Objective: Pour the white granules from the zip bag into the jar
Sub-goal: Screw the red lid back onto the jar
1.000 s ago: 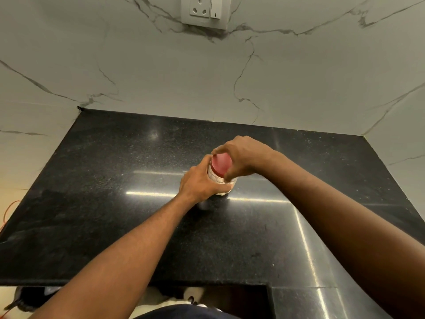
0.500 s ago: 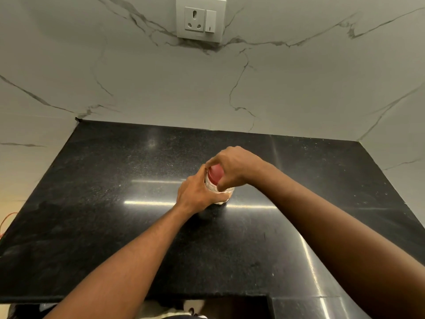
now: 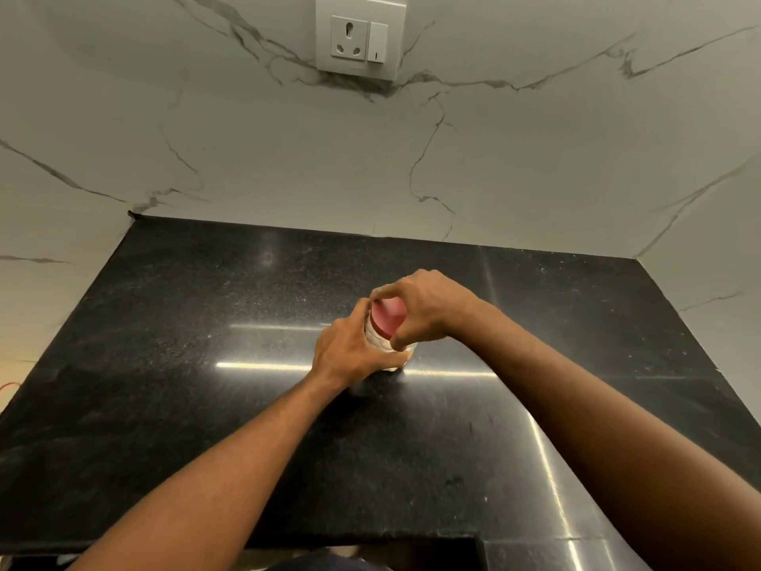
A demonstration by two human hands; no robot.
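My left hand [image 3: 350, 352] grips the jar [image 3: 381, 344] standing at the table's [image 3: 185, 364] centre. My right hand [image 3: 424, 307], at its 1 o'clock, pinches the red lid [image 3: 387, 315] on top.

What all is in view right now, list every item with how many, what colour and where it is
jar: one, clear with pale contents, standing near the middle of the countertop, mostly hidden by the hands
lid: one, red, on top of the jar
countertop: one, black speckled and glossy, fills the lower half of the view
wall: white marble-look with grey veins, behind and to both sides of the countertop
socket and switch plate: one, white, on the wall at top centre
zip bag: none in view
left hand: one, grip wrapped around the jar body
right hand: one, grip closed over the lid from above
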